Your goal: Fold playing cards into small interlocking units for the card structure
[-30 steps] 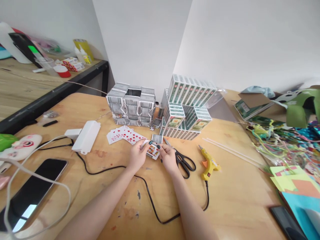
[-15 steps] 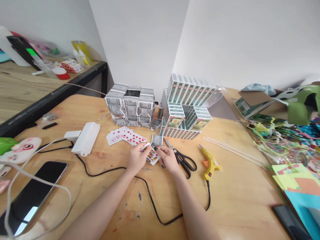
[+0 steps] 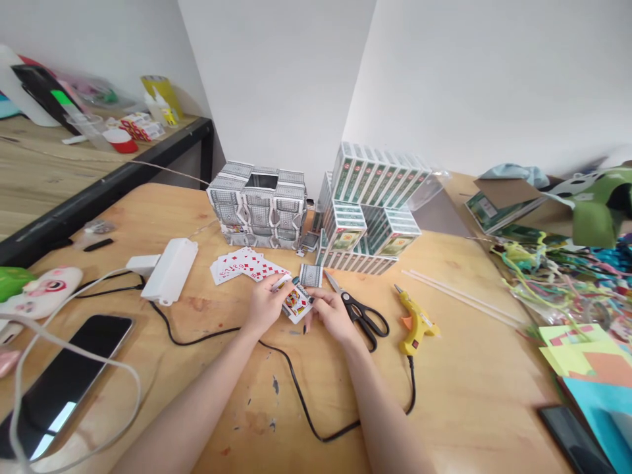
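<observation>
A face card with a red diamond (image 3: pixel 297 303) is held above the wooden table, tilted. My left hand (image 3: pixel 266 304) pinches its left side, thumb on top. The fingers of my right hand (image 3: pixel 328 311) are closed on its right edge. Behind my left hand, fanned diamond cards (image 3: pixel 241 263) lie face up. A patterned card back (image 3: pixel 311 275) lies just beyond the held card. Black-handled scissors (image 3: pixel 365 317) rest beside my right hand. Farther back stands a hollow structure of folded cards (image 3: pixel 261 209).
Green-and-white card boxes (image 3: pixel 375 178) are stacked at the back. A yellow glue gun (image 3: pixel 415 322) lies right of the scissors, its black cord crossing under my forearms. A white power strip (image 3: pixel 170 271) and a phone (image 3: pixel 69 382) are at left; coloured paper lies right.
My left hand has shifted slightly left. The held card has turned and shows more of its face, with my right fingers now at its edge.
</observation>
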`<action>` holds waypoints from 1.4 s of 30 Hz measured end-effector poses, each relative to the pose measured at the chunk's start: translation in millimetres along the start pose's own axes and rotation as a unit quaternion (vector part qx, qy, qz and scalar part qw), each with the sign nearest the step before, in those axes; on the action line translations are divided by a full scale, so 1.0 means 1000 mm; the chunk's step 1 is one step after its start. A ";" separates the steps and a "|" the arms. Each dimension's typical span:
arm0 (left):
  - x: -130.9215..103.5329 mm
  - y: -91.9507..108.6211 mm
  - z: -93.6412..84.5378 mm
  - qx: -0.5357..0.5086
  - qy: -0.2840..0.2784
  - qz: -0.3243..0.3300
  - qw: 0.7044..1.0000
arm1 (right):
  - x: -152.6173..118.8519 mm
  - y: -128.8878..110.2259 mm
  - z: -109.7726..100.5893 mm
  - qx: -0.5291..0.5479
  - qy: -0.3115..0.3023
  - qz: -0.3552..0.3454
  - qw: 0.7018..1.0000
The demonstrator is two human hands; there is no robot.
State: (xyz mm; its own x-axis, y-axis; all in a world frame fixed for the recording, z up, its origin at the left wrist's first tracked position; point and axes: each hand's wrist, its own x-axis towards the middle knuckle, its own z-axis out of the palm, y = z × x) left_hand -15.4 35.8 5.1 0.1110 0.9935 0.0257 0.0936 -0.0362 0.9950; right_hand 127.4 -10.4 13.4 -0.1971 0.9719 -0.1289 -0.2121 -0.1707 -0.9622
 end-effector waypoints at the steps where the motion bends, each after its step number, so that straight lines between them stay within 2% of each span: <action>1: 0.001 -0.001 0.000 0.007 0.004 0.014 1.000 | 0.000 0.001 0.000 -0.010 0.011 -0.008 1.000; 5: 0.000 -0.007 0.003 0.041 0.020 0.094 0.995 | 0.004 0.008 -0.002 -0.081 0.104 -0.051 0.990; 9: -0.001 -0.009 0.004 0.089 0.016 0.190 0.978 | 0.005 0.016 -0.003 -0.154 0.181 -0.121 0.964; 12: -0.002 -0.008 0.004 0.150 0.017 0.248 0.957 | 0.004 0.021 -0.004 -0.229 0.199 -0.166 0.938; 16: -0.003 -0.009 0.004 0.207 0.005 0.295 0.933 | 0.003 0.025 -0.008 -0.298 0.201 -0.194 0.913; 21: -0.005 -0.008 0.005 0.247 -0.018 0.299 0.922 | 0.003 0.025 -0.012 -0.326 0.220 -0.193 0.899; 33: -0.006 -0.006 0.007 0.269 -0.017 0.256 0.928 | 0.003 0.022 -0.011 -0.350 0.232 -0.176 0.890; 42: -0.005 -0.004 0.005 0.268 -0.036 0.262 0.927 | 0.001 0.019 -0.010 -0.358 0.242 -0.165 0.886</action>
State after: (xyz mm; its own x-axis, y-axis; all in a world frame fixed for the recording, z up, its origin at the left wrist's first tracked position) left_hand -11.5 30.2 0.2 0.3440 0.8158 0.4649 0.4842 -0.5783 0.6566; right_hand 132.7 -10.8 -7.4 0.2327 0.9349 0.2679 0.5153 0.1151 -0.8493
